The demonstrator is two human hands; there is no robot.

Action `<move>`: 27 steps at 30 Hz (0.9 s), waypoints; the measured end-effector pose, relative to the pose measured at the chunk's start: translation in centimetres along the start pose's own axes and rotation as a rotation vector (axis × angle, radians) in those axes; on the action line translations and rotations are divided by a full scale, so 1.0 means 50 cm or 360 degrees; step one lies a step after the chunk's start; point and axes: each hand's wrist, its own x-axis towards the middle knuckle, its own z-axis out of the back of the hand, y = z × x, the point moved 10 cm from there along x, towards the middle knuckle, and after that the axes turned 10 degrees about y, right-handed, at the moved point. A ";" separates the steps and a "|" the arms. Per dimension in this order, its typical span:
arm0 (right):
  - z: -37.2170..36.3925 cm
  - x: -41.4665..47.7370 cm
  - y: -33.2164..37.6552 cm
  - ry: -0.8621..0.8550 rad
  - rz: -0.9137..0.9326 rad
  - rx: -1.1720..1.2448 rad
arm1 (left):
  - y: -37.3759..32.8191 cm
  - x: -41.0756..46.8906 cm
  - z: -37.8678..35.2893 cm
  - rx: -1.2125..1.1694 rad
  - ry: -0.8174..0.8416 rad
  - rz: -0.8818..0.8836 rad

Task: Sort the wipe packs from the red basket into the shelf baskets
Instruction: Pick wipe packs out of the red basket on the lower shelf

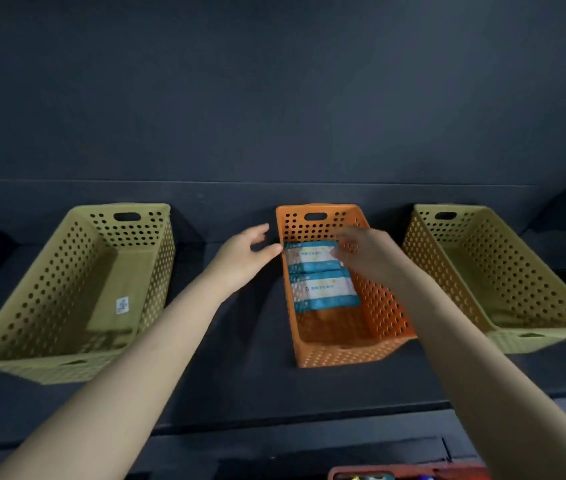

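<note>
Touches the far wipe pack (309,258), at 12 o'clock in the orange basket (343,351), with the right hand (361,251); grip too blurry to tell. Lies long 9 to 3. Holds left hand (243,252) spread at 9.

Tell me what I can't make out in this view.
Head view:
Red basket: cut off by bottom edge; contents hidden.
Far wipe pack: right end covered by the right hand.
Right hand: blurred; grip on that pack unclear.
Print on near pack: too small to read.
</note>
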 end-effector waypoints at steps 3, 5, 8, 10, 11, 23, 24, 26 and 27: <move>0.052 -0.095 0.023 -0.0317 -0.0007 0.0057 | -0.028 -0.069 0.020 0.0117 -0.0124 -0.0162; 0.063 -0.181 0.033 -0.0509 -0.0057 0.0163 | -0.034 -0.137 0.017 0.0162 -0.0165 -0.0276; 0.021 -0.323 0.050 -0.0641 -0.0095 0.0371 | -0.012 -0.253 -0.011 0.0127 -0.0130 -0.0395; -0.036 -0.415 0.062 -0.0612 -0.0122 0.0435 | 0.020 -0.337 -0.034 0.0098 -0.0090 -0.0416; -0.069 -0.457 0.064 -0.0588 -0.0147 0.0461 | 0.040 -0.378 -0.046 0.0085 -0.0070 -0.0411; -0.510 -0.834 -0.168 -0.0118 -0.0890 0.0670 | 0.272 -0.641 -0.342 -0.0035 0.0340 -0.0085; -0.520 -0.851 -0.196 -0.0118 -0.0942 0.0671 | 0.280 -0.644 -0.369 -0.0044 0.0365 -0.0066; -0.530 -0.877 -0.255 -0.0126 -0.1009 0.0657 | 0.295 -0.646 -0.427 -0.0059 0.0419 -0.0024; -0.532 -0.886 -0.283 -0.0108 -0.1032 0.0672 | 0.302 -0.646 -0.458 -0.0069 0.0448 0.0005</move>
